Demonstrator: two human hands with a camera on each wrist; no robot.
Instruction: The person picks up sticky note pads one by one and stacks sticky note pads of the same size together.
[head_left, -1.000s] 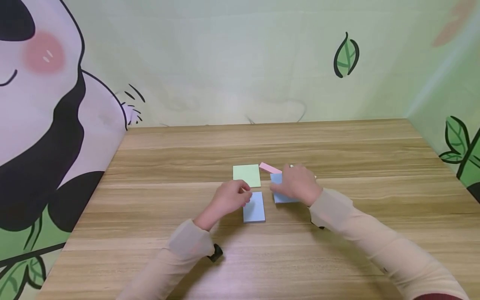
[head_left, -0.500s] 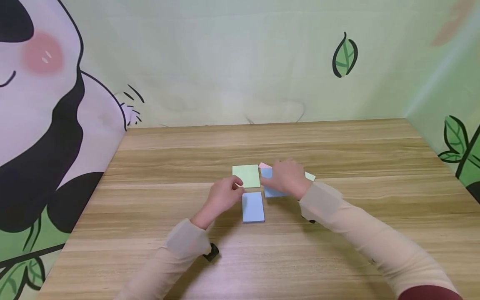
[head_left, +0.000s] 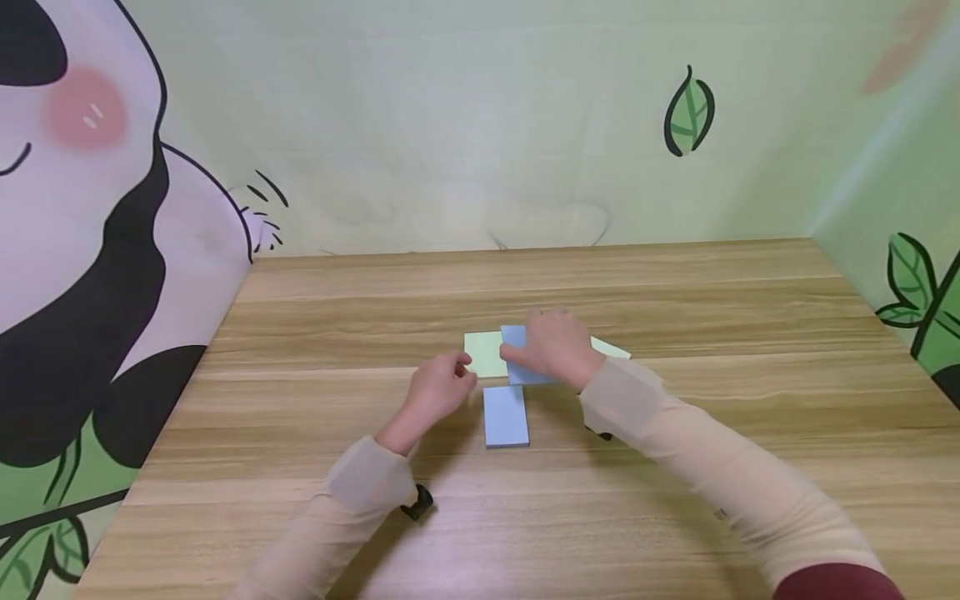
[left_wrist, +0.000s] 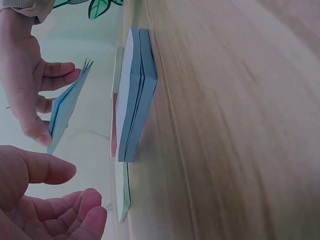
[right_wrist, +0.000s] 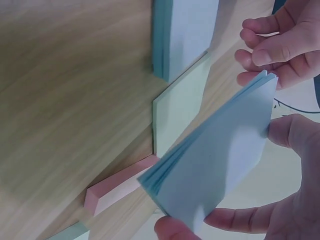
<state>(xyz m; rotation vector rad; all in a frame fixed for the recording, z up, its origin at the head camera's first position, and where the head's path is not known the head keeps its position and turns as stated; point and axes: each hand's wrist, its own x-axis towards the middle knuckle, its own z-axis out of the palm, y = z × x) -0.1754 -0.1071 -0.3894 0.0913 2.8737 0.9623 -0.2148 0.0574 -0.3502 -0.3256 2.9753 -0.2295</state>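
My right hand [head_left: 558,348] grips a blue sticky-note pad [right_wrist: 220,145] between thumb and fingers, above the table. In the right wrist view its sheets fan slightly apart at the edge. Close by on the left, my left hand [head_left: 437,387] is empty, with relaxed, slightly bent fingers apart from the held pad. A second stack of blue sticky notes [head_left: 506,417] lies flat in front of both hands; a gap shows between its layers in the left wrist view. Behind it is a light green sticky-note pad [head_left: 482,355], partly covered by the held pad in the head view.
A narrow pink pad [right_wrist: 120,185] lies beside the green one, hidden in the head view. Another pale green piece [head_left: 611,348] sticks out right of my right hand. The wooden table [head_left: 337,308] meets a painted wall at the back.
My right hand has carried the blue sticky-note pad left and away from me, so it now overlaps the green pad in view. My left hand has drawn back slightly to the left.
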